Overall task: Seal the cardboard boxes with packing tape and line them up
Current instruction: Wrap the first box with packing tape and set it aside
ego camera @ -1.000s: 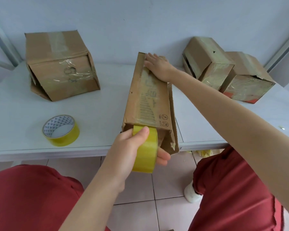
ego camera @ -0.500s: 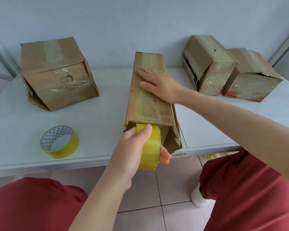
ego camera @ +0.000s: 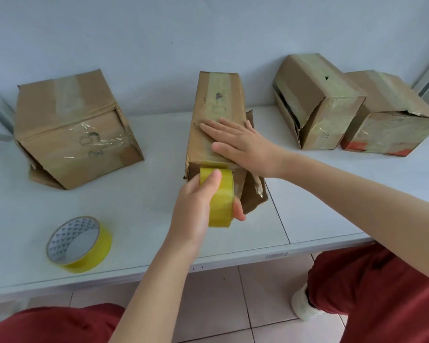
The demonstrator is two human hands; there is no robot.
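1. The narrow brown cardboard box lay lengthwise in the middle of the white tabletop. Its near end sat back from the table's front edge, with bare surface on both sides of it.
2. That near end stood unsealed — a creased cardboard flap hung out to the right, down by the table.
3. The left hand gripped a yellow roll of packing tape, held on edge against the open end. The thumb lay over the rim and the fingers curled round the far side. A strip ran from the roll to the box's top front edge.
4. The right hand lay flat on the top face near that edge, fingers straight and spread, grasping nothing.
5. The cardboard looked worn and dented, with a glossy, wrinkled band of tape along its top.
6. A second yellow tape roll lay flat near the front-left edge, well apart from the box.
7. A large brown cardboard box sat tilted at the left. At the right, by the pale wall, a taped brown box touched a red-edged taped box — all well clear of the middle one.
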